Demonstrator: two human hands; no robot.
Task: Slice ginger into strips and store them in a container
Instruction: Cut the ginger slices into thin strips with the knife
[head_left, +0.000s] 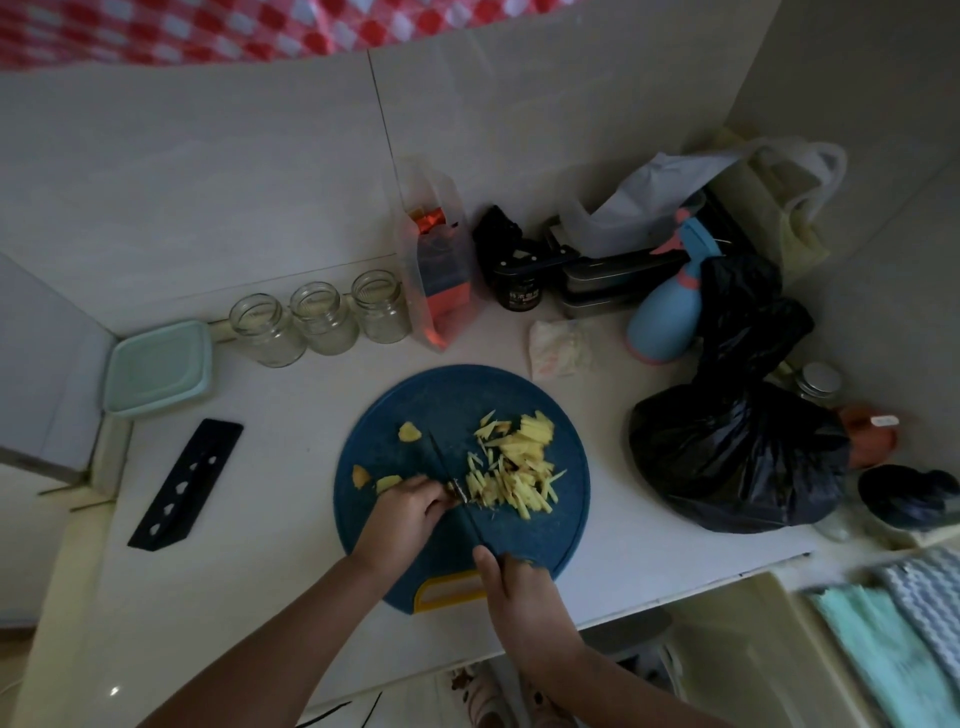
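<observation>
A round blue cutting board (395, 540) lies on the white counter. On its right half is a heap of yellow ginger strips (519, 467). A few uncut ginger slices (409, 431) lie on its left half. My left hand (410, 512) pinches a small piece of ginger against the board, right beside the blade. My right hand (511, 587) grips the handle of a dark knife (452, 488) whose blade runs up across the board. A pale green lidded container (158, 366) stands at the far left.
Three open glass jars (319, 319) line the back wall. A black knife sheath (187, 483) lies left of the board. A clear bag with orange packets (436, 260), a blue spray bottle (665, 312) and a black plastic bag (737, 441) crowd the right side.
</observation>
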